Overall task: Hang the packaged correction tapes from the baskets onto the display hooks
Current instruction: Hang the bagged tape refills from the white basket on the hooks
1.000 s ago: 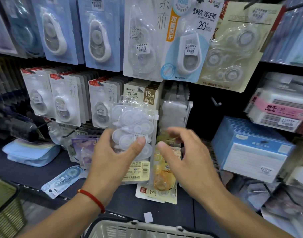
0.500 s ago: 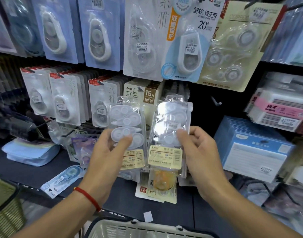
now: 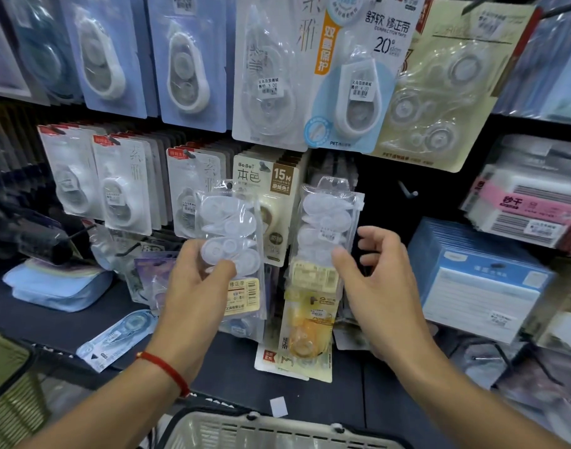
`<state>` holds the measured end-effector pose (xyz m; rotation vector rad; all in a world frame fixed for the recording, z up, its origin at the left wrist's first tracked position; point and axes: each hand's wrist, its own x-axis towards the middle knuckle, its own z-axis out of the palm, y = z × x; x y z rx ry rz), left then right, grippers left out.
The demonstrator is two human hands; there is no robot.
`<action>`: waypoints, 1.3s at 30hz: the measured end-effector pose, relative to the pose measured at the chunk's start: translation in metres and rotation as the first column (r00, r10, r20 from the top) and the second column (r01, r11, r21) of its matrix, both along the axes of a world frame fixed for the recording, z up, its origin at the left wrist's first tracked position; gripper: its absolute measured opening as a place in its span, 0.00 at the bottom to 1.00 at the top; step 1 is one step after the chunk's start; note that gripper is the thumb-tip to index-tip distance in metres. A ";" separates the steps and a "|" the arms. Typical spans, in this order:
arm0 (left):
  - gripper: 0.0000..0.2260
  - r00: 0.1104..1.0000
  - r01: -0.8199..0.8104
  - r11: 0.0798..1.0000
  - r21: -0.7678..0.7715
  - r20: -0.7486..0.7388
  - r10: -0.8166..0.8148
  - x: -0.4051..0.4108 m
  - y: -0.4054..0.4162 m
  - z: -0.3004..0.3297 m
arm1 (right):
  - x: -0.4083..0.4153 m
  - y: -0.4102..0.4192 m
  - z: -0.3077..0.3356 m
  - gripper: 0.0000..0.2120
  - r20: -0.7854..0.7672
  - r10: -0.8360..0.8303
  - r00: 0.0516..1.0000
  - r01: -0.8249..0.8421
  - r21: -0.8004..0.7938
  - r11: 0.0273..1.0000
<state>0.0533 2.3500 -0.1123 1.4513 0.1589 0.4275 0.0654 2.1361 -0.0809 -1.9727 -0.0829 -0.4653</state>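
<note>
Head view: left hand [image 3: 193, 286] and right hand [image 3: 374, 286] each pinch a tape pack [image 3: 229, 241]; line the hang hole up with the bare hook [image 3: 407, 191].

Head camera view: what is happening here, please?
A person is restocking a stationery display. The left hand grips a clear pack of white correction tapes, raised in front of the hanging cards. The right hand pinches a second clear pack by its right edge, near a bare hook. Neither pack can be seen on a hook yet. A white basket sits below.
</note>
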 end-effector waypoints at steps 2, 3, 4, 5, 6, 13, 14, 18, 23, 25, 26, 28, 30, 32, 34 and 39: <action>0.14 0.999 0.033 0.999 0.025 0.008 -0.034 -0.001 0.000 0.001 | -0.003 0.001 -0.001 0.13 0.031 0.061 0.998 -0.057 -0.132 0.990; 0.14 0.997 0.071 0.997 0.038 0.014 -0.072 -0.002 -0.002 0.002 | -0.005 0.004 -0.002 0.12 0.010 0.128 0.992 -0.124 -0.167 0.978; 0.14 0.992 0.122 0.991 0.055 0.020 -0.123 -0.003 -0.004 0.003 | -0.008 0.008 -0.004 0.12 -0.028 0.191 0.981 -0.193 -0.188 0.963; 0.14 0.983 0.181 0.980 0.079 0.028 -0.184 -0.006 -0.007 0.003 | -0.010 0.011 -0.007 0.12 -0.068 0.248 0.966 -0.256 -0.193 0.947; 0.14 0.969 0.238 0.966 0.102 0.038 -0.243 -0.008 -0.010 0.002 | -0.012 0.014 -0.010 0.12 -0.093 0.291 0.952 -0.304 -0.184 0.935; 0.24 0.905 0.411 0.910 0.048 0.100 -0.414 -0.008 -0.012 -0.002 | -0.004 0.009 -0.009 0.04 -0.130 0.315 0.940 -0.309 0.067 0.949; 0.26 0.900 0.424 0.905 0.026 0.102 -0.424 -0.008 -0.012 -0.002 | -0.005 0.008 -0.008 0.05 -0.113 0.327 0.938 -0.321 0.069 0.945; 0.30 0.921 0.380 0.922 0.077 0.065 -0.385 -0.008 -0.014 -0.002 | -0.007 0.007 -0.008 0.07 -0.036 0.251 0.967 -0.242 0.172 0.955; 0.30 0.918 0.378 0.898 0.226 0.038 -0.395 -0.008 -0.015 -0.006 | -0.007 0.004 -0.005 0.10 -0.037 0.145 0.989 -0.128 0.292 0.948; 0.30 0.912 0.390 0.893 0.226 0.042 -0.409 -0.009 -0.015 -0.004 | -0.008 0.005 -0.005 0.10 -0.023 0.140 0.990 -0.127 0.294 0.947; 0.30 0.906 0.401 0.890 0.218 0.046 -0.420 -0.010 -0.015 -0.003 | -0.009 0.005 -0.006 0.10 -0.009 0.145 0.989 -0.137 0.283 0.950; 0.30 0.893 0.427 0.881 0.203 0.059 -0.446 -0.011 -0.016 -0.001 | -0.012 0.006 -0.007 0.09 0.021 0.159 0.987 -0.159 0.268 0.950; 0.30 0.879 0.450 0.872 0.193 0.076 -0.471 -0.013 -0.017 0.000 | -0.014 0.006 -0.007 0.10 0.051 0.154 0.987 -0.162 0.282 0.946; 0.31 0.870 0.463 0.865 0.192 0.085 -0.485 -0.015 -0.019 0.001 | -0.014 0.005 -0.006 0.10 0.063 0.136 0.989 -0.149 0.316 0.937; 0.31 0.869 0.466 0.861 0.202 0.080 -0.489 -0.017 -0.020 0.001 | -0.012 0.004 -0.005 0.11 0.049 0.116 0.992 -0.126 0.337 0.933; 0.30 0.875 0.457 0.871 0.179 0.085 -0.476 -0.019 -0.020 0.004 | -0.012 0.003 -0.003 0.11 0.051 0.152 0.987 -0.161 0.347 0.924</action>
